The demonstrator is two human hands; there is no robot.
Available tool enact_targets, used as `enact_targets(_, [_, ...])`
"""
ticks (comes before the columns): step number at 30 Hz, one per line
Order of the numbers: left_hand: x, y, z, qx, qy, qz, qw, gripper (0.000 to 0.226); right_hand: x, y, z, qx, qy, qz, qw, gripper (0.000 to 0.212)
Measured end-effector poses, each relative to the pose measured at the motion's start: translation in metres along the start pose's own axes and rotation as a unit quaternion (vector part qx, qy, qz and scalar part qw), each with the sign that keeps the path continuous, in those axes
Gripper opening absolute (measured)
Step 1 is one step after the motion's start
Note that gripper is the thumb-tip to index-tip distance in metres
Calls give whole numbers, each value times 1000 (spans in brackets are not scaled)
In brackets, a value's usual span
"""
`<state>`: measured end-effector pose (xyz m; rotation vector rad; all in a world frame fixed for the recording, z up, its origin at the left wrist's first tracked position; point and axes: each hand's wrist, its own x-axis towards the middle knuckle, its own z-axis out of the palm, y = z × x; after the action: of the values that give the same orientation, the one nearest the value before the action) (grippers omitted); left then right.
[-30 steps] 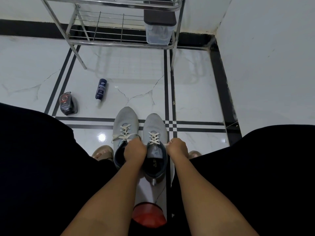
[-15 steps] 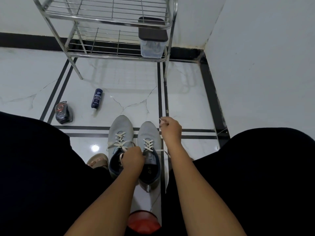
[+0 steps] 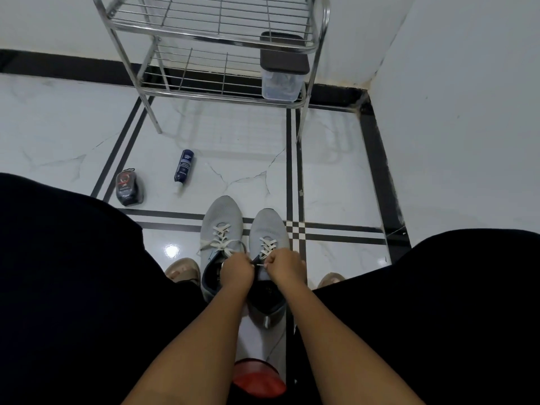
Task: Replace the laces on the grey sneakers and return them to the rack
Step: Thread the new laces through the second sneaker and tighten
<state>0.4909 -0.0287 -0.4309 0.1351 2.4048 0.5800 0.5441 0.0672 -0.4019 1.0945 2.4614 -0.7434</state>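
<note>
1. Two grey knit sneakers stand side by side on the floor [image 3: 73,118], toes pointing toward the rack [image 3: 216,30]: the left sneaker [image 3: 220,217] and the right sneaker [image 3: 268,229], which sits slightly nearer the person.
2. Both carry flat, off-white laces; the left lace [image 3: 217,238] is criss-crossed with loose ends trailing off to its left side, and the right lace [image 3: 267,247] is criss-crossed up to the hands.
3. The left hand [image 3: 236,271] and right hand [image 3: 287,268] are both curled into loose fists over the right sneaker's dark collar, each pinching an end of the right lace, knuckles nearly meeting.
4. Glossy white marble-look tiles with thin cracks and black inlay stripes make up the floor.
5. The rack is chromed tube with wire-grid shelves, standing against the wall, well apart from the sneakers.
6. On its lower shelf sits a clear plastic box [image 3: 280,83] with a dark square lid.
7. A slim dark blue bottle [image 3: 183,168] lies on the floor, and a rounded dark sponge [image 3: 128,190] in a clear shell sits left of it.
8. A round red object [image 3: 258,378] shows between the forearms.
9. Black cloth covers both knees; a foot in a tan sandal [image 3: 182,270] shows beside the left sneaker.
</note>
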Motion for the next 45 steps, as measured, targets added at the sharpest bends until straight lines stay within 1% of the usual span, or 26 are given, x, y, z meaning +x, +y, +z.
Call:
enact_targets(2, [1,0,0,-8,-7,-3,1000,21,0,0,2,-37,6,-9,999,21])
enact_targets(7, [3,-1,0,-18,-14,-5,1000,18,0,1,3,-57,2,-19,998,14])
enact_targets(12, [2,1,0,15,-7,17,1000,19,0,0,3,-67,13,-12,998,15])
enact_targets(14, [1,3,0,24,-5,23,999,20,1,-2,3,-62,11,2,998,19])
enact_targets(16, [0,3,0,25,-3,28,999,19,2,-3,4,-34,3,20,999,24])
enact_targets(19, [-1,2,-1,19,-2,31,999,20,4,-2,7,-21,-5,22,1000,24])
enact_targets(22, [-2,3,-1,4,-3,42,999,23,3,-1,7,-29,14,8,999,19])
enact_targets(25, [-2,6,-1,20,1,63,998,24,2,0,7,-20,17,3,1000,15])
enact_targets(27, [-2,6,0,37,10,64,997,22,1,2,4,-19,43,-2,999,15])
enact_targets(29, [-1,7,1,63,14,65,996,20,3,6,-5,-35,75,-4,997,20])
enact_targets(30, [-1,8,2,76,13,68,995,20,4,9,-10,-51,62,15,997,26])
enact_targets(31, [0,8,3,86,11,69,994,20,5,14,-15,-75,23,45,996,31])
enact_targets(32, [0,9,4,92,7,70,993,21,5,19,-18,-104,-34,76,991,36])
enact_targets(34, [1,10,6,97,1,65,993,23,3,31,-12,-151,-156,113,970,47])
enact_targets(35, [1,10,6,99,0,64,993,23,0,35,-5,-153,-193,121,962,49])
enact_targets(36, [1,10,6,101,2,67,993,23,-3,38,1,-135,-200,123,963,47])
enact_targets(37, [2,7,5,96,6,69,993,22,-4,39,7,-103,-187,123,969,42])
enact_targets(39, [0,2,4,47,36,58,997,20,-5,39,12,-46,-131,108,984,34])
enact_targets(41, [-6,2,-4,-75,107,12,991,17,-5,36,10,-27,-89,95,991,34])
enact_targets(42, [-7,5,-12,-159,160,-22,974,16,-4,35,8,-26,-79,95,992,34])
enact_targets(43, [-3,7,-23,-263,209,-60,940,16,-4,36,7,-25,-74,100,992,33])
enact_targets(44, [2,11,-40,-374,251,-86,889,15,-3,36,7,-24,-72,105,992,32])
enact_targets(45, [12,13,-60,-473,277,-96,831,15,-2,37,6,-25,-74,111,991,32])
